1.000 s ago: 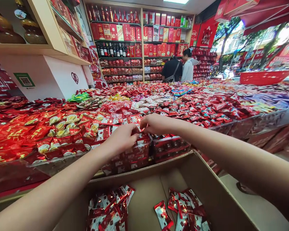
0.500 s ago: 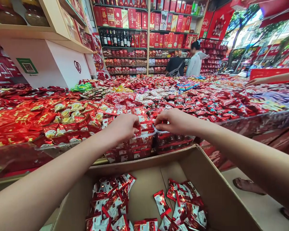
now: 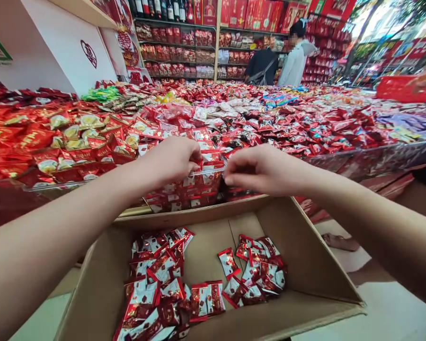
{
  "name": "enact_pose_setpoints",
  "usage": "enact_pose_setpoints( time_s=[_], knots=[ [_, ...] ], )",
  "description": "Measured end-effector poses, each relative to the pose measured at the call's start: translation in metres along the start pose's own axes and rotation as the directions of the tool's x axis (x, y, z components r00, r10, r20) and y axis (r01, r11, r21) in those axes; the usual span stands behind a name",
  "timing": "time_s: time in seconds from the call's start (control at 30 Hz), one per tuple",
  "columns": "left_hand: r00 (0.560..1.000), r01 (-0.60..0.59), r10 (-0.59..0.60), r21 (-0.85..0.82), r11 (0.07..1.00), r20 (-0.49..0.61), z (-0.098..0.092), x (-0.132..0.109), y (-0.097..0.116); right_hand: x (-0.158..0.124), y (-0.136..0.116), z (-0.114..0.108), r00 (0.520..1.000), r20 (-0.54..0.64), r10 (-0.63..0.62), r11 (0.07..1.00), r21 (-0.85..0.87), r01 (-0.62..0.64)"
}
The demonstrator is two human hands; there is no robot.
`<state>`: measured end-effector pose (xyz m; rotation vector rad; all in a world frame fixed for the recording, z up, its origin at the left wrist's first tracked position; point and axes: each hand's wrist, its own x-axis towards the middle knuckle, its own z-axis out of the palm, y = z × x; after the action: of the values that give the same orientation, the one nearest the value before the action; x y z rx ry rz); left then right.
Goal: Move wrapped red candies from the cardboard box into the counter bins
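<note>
My left hand (image 3: 181,158) is closed, thumb and fingers pinched together at red-and-white wrapped candies (image 3: 211,156) by the front rim of a clear bin (image 3: 184,194). What it pinches, if anything, is hidden. My right hand (image 3: 266,168) is just to the right, over the same front edge. Its thumb and fingers curl toward each other, slightly blurred, and I cannot make out anything between them. Below both hands stands an open cardboard box (image 3: 323,265). Loose red-and-white candy packets (image 3: 163,265) lie inside it in a left heap and a right heap (image 3: 259,270).
Heaps of wrapped sweets cover the wide counter, with durian-pictured packets (image 3: 76,137) at left. A red basket (image 3: 394,89) is at the far right. Two people (image 3: 294,59) stand beyond, before stocked shelves (image 3: 179,49). A white pillar (image 3: 57,42) rises at left.
The view has tilted downward, showing more of the box. My right hand has come away from the bin rim slightly and its fingers have rounded. A red basket has appeared at right.
</note>
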<state>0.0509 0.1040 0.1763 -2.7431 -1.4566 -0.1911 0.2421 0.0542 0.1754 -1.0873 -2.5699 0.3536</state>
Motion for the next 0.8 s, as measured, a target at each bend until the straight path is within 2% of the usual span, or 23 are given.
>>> enact_pose_setpoints(
  time_s=[0.07, 0.13, 0.2, 0.27, 0.37, 0.47, 0.57, 0.63, 0.67, 0.7, 0.73, 0.77, 0.8],
  knots=[
    [0.999, 0.012, -0.013, -0.01, 1.0, -0.036, 0.001, -0.004, 0.002, -0.018, 0.006, 0.015, 0.971, 0.238, 0.008, 0.992, 0.124, -0.038],
    [0.985, -0.02, 0.02, 0.001, 1.0, -0.172, -0.001, -0.014, 0.008, -0.034, 0.024, 0.046, 0.884, 0.465, 0.059, 0.982, 0.131, -0.135],
    [0.929, -0.086, 0.08, -0.001, 0.996, -0.362, -0.001, -0.029, 0.019, -0.047, 0.046, 0.089, 0.77, 0.61, 0.184, 0.974, -0.009, -0.226],
    [0.872, -0.164, 0.116, -0.062, 0.984, -0.475, 0.004, -0.048, 0.03, -0.059, 0.066, 0.135, 0.699, 0.667, 0.258, 0.96, -0.096, -0.263],
    [0.885, -0.293, 0.179, -0.215, 0.932, -0.43, 0.03, -0.077, 0.039, -0.074, 0.08, 0.188, 0.636, 0.698, 0.328, 0.94, -0.174, -0.294],
    [0.932, -0.328, 0.229, -0.389, 0.861, -0.28, 0.068, -0.098, 0.038, -0.081, 0.082, 0.208, 0.62, 0.685, 0.383, 0.921, -0.231, -0.313],
    [0.981, -0.189, 0.118, -0.61, 0.77, -0.155, 0.102, -0.111, 0.032, -0.075, 0.078, 0.199, 0.653, 0.643, 0.4, 0.915, -0.238, -0.326],
    [1.0, 0.008, -0.019, -0.735, 0.677, -0.006, 0.117, -0.116, 0.03, -0.067, 0.07, 0.182, 0.722, 0.577, 0.383, 0.923, -0.214, -0.319],
    [0.991, 0.134, -0.1, -0.787, 0.602, 0.092, 0.123, -0.118, 0.029, -0.062, 0.064, 0.172, 0.776, 0.522, 0.354, 0.935, -0.181, -0.305],
    [0.96, 0.277, -0.187, -0.826, 0.491, 0.21, 0.127, -0.119, 0.03, -0.057, 0.055, 0.164, 0.843, 0.443, 0.305, 0.952, -0.127, -0.278],
    [0.904, 0.416, -0.252, -0.844, 0.338, 0.344, 0.132, -0.12, 0.031, -0.052, 0.045, 0.156, 0.91, 0.341, 0.235, 0.972, -0.055, -0.23],
    [0.831, 0.537, -0.262, -0.83, 0.149, 0.49, 0.135, -0.12, 0.032, -0.049, 0.035, 0.151, 0.961, 0.231, 0.151, 0.987, 0.022, -0.16],
    [0.768, 0.608, -0.215, -0.792, -0.054, 0.604, 0.139, -0.12, 0.034, -0.046, 0.024, 0.148, 0.99, 0.122, 0.073, 0.991, 0.099, -0.085]
  ],
)
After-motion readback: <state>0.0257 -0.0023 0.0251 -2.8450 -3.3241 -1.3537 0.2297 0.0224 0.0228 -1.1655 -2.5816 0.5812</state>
